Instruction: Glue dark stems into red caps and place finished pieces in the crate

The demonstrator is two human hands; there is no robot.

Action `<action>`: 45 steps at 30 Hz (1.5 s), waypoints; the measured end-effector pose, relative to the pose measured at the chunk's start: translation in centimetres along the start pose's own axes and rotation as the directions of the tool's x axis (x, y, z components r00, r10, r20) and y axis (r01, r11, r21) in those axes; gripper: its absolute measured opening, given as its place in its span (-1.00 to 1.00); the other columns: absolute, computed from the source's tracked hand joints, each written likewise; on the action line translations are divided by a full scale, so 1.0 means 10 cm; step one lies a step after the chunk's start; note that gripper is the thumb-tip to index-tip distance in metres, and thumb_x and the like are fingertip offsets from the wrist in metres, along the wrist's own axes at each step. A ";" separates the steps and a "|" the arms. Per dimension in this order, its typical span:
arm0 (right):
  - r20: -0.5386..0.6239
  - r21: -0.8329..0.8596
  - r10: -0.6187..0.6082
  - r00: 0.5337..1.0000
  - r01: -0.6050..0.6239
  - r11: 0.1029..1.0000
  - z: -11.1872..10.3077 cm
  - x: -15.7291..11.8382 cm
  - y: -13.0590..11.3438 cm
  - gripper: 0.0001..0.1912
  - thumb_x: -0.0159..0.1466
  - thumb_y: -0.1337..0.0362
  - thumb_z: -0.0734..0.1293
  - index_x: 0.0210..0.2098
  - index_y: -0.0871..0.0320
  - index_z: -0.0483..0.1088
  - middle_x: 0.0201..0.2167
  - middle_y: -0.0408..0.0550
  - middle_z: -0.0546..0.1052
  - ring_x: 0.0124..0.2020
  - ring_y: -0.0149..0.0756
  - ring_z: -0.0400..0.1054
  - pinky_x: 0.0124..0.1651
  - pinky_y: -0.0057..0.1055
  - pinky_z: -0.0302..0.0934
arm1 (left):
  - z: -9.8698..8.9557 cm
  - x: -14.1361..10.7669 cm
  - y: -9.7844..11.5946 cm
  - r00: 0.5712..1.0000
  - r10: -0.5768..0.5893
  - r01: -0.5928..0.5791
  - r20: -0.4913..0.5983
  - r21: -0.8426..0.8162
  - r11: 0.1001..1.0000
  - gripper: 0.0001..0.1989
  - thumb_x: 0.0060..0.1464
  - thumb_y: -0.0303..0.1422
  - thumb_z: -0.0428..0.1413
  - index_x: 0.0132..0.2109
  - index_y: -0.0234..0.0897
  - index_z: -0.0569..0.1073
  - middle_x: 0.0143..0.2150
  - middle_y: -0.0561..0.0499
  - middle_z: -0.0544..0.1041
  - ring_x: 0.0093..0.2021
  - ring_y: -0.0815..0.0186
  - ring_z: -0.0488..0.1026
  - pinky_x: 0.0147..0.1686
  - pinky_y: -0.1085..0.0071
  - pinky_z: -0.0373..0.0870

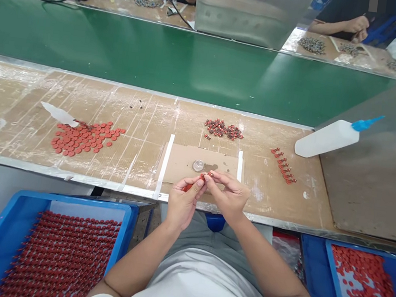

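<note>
My left hand (pixel 184 203) is closed around a red disc (pixel 187 186), part of which shows between the fingers. Close beside it, my right hand (pixel 229 194) pinches a small dark red-and-black piece (pixel 210 174) against the held disc; whether the two are joined I cannot tell. Just beyond the fingertips, a small round clear dish (pixel 198 166) sits on a taped cardboard sheet (pixel 178 160). Farther back lies a pile of small red-and-black pieces (pixel 218 128). A row of red discs with pieces attached (pixel 283 166) lies to the right.
Loose red discs (pixel 79 140) and a white pointed strip (pixel 59 114) lie on the left. A white squeeze bottle (pixel 327 139) leans by the metal panel (pixel 378 180). Blue trays (pixel 125 226) flank me below the bench. Across the green belt (pixel 140 54), co-workers' hands (pixel 357 28) are visible.
</note>
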State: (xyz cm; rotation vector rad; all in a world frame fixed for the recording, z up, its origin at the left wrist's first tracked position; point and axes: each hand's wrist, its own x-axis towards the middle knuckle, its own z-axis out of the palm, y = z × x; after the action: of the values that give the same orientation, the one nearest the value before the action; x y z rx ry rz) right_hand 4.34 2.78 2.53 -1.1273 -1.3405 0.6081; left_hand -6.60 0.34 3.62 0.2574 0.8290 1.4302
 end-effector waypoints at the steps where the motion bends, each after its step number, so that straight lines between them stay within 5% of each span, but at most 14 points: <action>1: -0.002 0.011 0.011 1.000 -0.011 1.000 -0.01 -0.01 0.02 -0.80 0.07 0.34 0.47 -0.27 0.03 0.56 -0.34 -0.11 0.61 -0.35 -0.30 0.51 -0.22 -0.31 0.46 | 0.01 0.00 -0.02 1.000 0.006 -0.006 0.004 0.007 1.000 -0.92 -0.07 -0.47 0.29 -0.34 -0.32 0.56 -0.24 -0.03 0.63 -0.15 0.35 0.55 -0.03 0.41 0.45; 11: -0.113 0.187 0.267 0.957 -0.243 0.952 -0.07 -0.16 0.06 -0.75 0.06 0.25 0.48 -0.24 0.10 0.55 -0.31 -0.07 0.62 -0.31 -0.24 0.54 -0.14 -0.24 0.48 | 0.12 -0.05 -0.14 0.999 0.040 -0.041 0.020 0.066 0.997 -0.88 -0.07 -0.46 0.29 -0.29 -0.31 0.59 -0.21 -0.05 0.63 -0.14 0.31 0.56 -0.02 0.38 0.44; 23: -0.080 0.364 0.438 0.895 -0.383 0.849 -0.08 -0.14 -0.06 -0.73 0.03 0.24 0.50 -0.26 0.14 0.54 -0.32 -0.05 0.62 -0.31 -0.25 0.54 -0.15 -0.28 0.48 | 0.14 -0.10 -0.15 1.000 0.016 -0.017 0.008 0.070 0.997 -0.79 -0.09 -0.45 0.30 -0.22 -0.32 0.58 -0.17 -0.09 0.62 -0.07 0.27 0.53 0.05 0.35 0.38; 28: -0.183 0.406 0.459 0.869 -0.359 0.840 -0.32 -0.06 -0.03 -0.75 0.04 0.22 0.50 -0.29 0.15 0.52 -0.36 -0.06 0.62 -0.33 -0.28 0.54 -0.22 -0.36 0.47 | 0.15 -0.09 -0.13 0.998 -0.064 0.065 -0.022 0.055 0.996 -0.80 -0.01 -0.37 0.26 -0.19 -0.33 0.57 -0.10 -0.12 0.60 -0.09 0.29 0.54 0.04 0.38 0.40; 33: -0.476 0.083 0.294 0.829 -0.290 0.953 -1.11 0.05 0.27 -0.69 0.05 0.16 0.48 -0.25 0.20 0.51 -0.33 0.00 0.62 -0.31 -0.27 0.54 -0.15 -0.32 0.44 | 0.10 -0.03 -0.08 0.983 -0.180 0.179 -0.049 -0.023 0.984 -0.77 0.12 -0.30 0.12 -0.20 -0.37 0.57 -0.09 -0.14 0.59 -0.02 0.27 0.51 0.05 0.39 0.41; 36: -0.568 -0.247 0.166 0.806 -0.359 0.900 -1.65 0.06 0.54 -0.62 0.08 0.10 0.45 -0.20 0.24 0.51 -0.33 0.06 0.62 -0.30 -0.23 0.54 -0.20 -0.33 0.42 | 0.08 0.00 -0.07 0.969 -0.243 0.241 -0.042 -0.053 0.969 -0.75 0.12 -0.32 0.06 -0.22 -0.39 0.57 -0.09 -0.16 0.59 0.02 0.23 0.49 0.05 0.36 0.41; 40: -0.510 -0.576 0.046 0.859 -0.380 0.724 -2.07 0.03 0.83 -0.60 0.15 0.05 0.37 -0.17 0.23 0.52 -0.29 0.07 0.61 -0.30 -0.24 0.53 -0.13 -0.32 0.39 | 0.08 0.02 -0.10 0.956 -0.291 0.290 -0.024 -0.045 0.956 -0.76 0.10 -0.37 0.04 -0.21 -0.39 0.57 -0.09 -0.15 0.59 0.02 0.24 0.49 0.05 0.39 0.41; 45: -0.397 -0.770 -0.026 0.918 -0.318 0.553 -2.17 0.01 0.98 -0.63 0.21 0.06 0.31 -0.16 0.22 0.52 -0.27 0.05 0.62 -0.26 -0.25 0.52 -0.08 -0.35 0.36 | 0.12 0.03 -0.11 0.949 -0.316 0.315 -0.009 -0.036 0.948 -0.73 0.08 -0.37 0.04 -0.18 -0.43 0.57 -0.09 -0.19 0.58 0.02 0.21 0.48 0.04 0.38 0.42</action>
State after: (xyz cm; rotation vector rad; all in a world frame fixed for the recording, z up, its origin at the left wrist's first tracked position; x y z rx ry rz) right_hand 27.41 0.59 -3.09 -2.0358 -1.1985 -0.2095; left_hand -5.03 0.83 3.66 0.0822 0.8163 1.1452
